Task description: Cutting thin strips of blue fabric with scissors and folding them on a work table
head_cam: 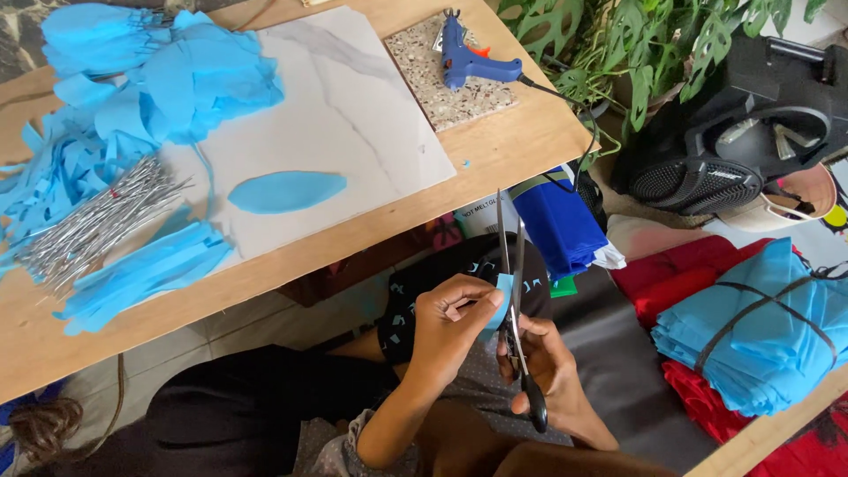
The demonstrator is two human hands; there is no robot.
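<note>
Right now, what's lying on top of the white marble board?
One blue petal-shaped cutout lies mid-board on the marble board; a blue petal pile overlaps its upper-left corner, hiding the surface beneath.

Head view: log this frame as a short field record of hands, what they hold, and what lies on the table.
left hand: pinches a small blue piece
right hand: holds scissors, blades open and pointing up at the piece
table: wooden, with a marble board
on board: one blue petal
left of board: blue cutouts, wire bundle
far edge: blue glue gun on a speckled tile
right: tied blue sheets
</note>
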